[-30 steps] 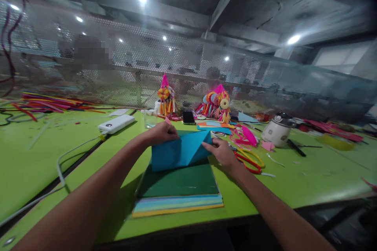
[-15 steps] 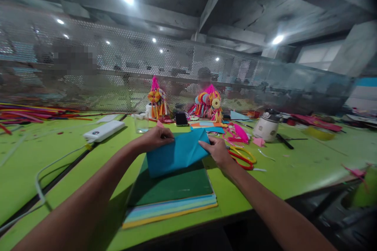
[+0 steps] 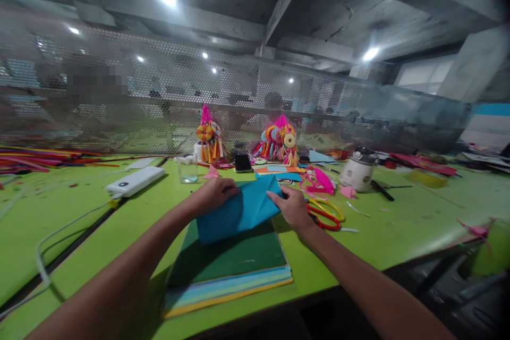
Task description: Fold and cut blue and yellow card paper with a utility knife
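Observation:
A folded sheet of blue paper (image 3: 239,212) is held up between my two hands, tilted above a stack of coloured paper (image 3: 231,260) with dark green on top. My left hand (image 3: 215,194) grips its upper left edge, the fingers closed and partly hidden. At the right end, my right hand (image 3: 292,204) pinches the paper between thumb and fingers, beside a crease running down from its peak. Two pairs of scissors, with red handles (image 3: 329,221) and yellow handles (image 3: 332,207), lie just right of my right hand.
A glass of water (image 3: 187,170), a phone (image 3: 242,163) and tasselled ornaments (image 3: 287,141) stand along the back. On the left lies a white power bank (image 3: 135,181) with a cable. A cream kettle-like container (image 3: 357,171) is at the right. The green table (image 3: 398,234) ends near me.
My left hand has moved slightly down and to the right along the paper's top edge. The view has shifted a little; my right hand keeps its pinch.

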The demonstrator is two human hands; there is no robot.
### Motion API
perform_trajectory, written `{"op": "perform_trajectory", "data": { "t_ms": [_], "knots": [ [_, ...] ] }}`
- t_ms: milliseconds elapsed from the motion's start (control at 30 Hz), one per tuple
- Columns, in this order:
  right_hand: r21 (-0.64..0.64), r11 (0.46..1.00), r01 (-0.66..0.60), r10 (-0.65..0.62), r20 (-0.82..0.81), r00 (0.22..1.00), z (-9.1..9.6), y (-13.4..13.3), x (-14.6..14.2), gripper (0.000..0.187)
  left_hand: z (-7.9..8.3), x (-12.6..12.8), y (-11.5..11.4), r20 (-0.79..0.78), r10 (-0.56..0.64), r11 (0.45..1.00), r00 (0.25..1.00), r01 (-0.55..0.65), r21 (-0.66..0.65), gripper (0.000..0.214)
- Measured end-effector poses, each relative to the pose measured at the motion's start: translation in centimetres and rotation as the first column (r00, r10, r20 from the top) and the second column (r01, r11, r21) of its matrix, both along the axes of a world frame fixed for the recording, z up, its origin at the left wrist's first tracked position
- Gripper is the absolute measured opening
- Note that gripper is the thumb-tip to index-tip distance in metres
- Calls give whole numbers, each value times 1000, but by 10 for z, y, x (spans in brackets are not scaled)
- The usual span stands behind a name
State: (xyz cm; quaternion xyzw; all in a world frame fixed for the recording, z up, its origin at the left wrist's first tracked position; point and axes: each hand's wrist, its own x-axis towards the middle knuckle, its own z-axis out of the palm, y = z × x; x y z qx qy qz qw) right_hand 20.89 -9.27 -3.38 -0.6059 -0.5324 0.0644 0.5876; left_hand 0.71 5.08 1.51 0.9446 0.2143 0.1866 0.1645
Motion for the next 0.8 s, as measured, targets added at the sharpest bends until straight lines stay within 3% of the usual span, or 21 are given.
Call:
{"op": "perform_trajectory", "data": {
  "t_ms": [400,700,800],
  "knots": [
    [17,1000,-1,2,-41,999,0,0,-1,44,3,0,-3,-4,4,999,1000,-4,34,38],
    [-18,999,-47,45,-91,995,-7,7,7,35,9,-3,-8,20,-17,999,1000,16,48,35],
    [63,996,65,-62,-41,997,6,1,7,30,8,-3,-8,9,-27,997,1000,26,78,33]
  ]
}}
